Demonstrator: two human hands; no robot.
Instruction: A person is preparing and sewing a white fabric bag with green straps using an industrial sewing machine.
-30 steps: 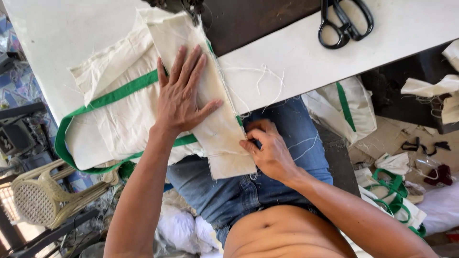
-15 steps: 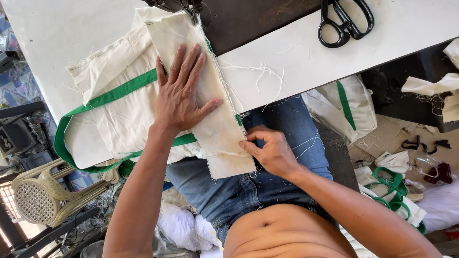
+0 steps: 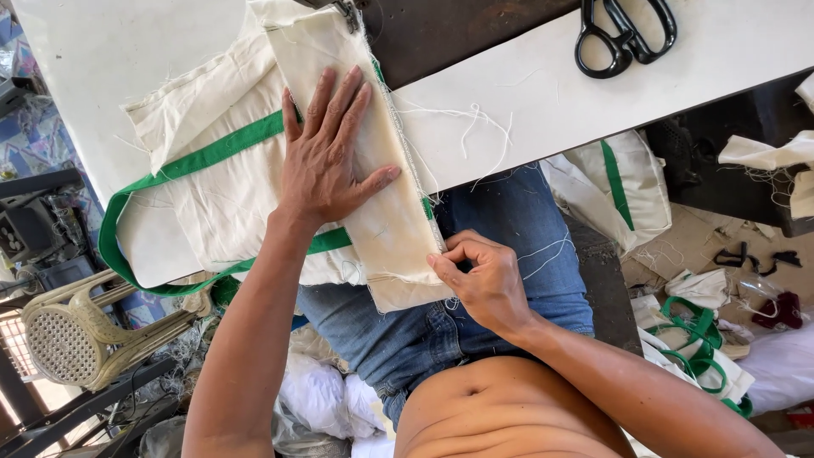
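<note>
A cream cloth bag (image 3: 254, 170) with green trim is spread on the white surface (image 3: 110, 59), its lower end hanging over the surface's near edge above the person's blue jeans (image 3: 475, 297). A folded cream strip (image 3: 365, 144) is laid across the bag, running from the dark sewing machine bed (image 3: 458, 34) at the far side down past the near edge. The left hand (image 3: 326, 157) is pressed flat on this strip, fingers spread wide and nothing gripped. The right hand (image 3: 479, 276) is placed at the strip's lower right edge, just off the surface, with fingers curled narrow and the fingertips pinching the stitched edge of the strip. Loose white threads (image 3: 466, 123) are seen on the surface to the right of the strip. Black scissors (image 3: 623, 34) are lying on the surface, well apart from the bag, toward the far right. A cream plastic chair (image 3: 76, 326) is seen on the floor to the left of the bag, and more cream-and-green bags (image 3: 619, 182) are piled to its right.
</note>
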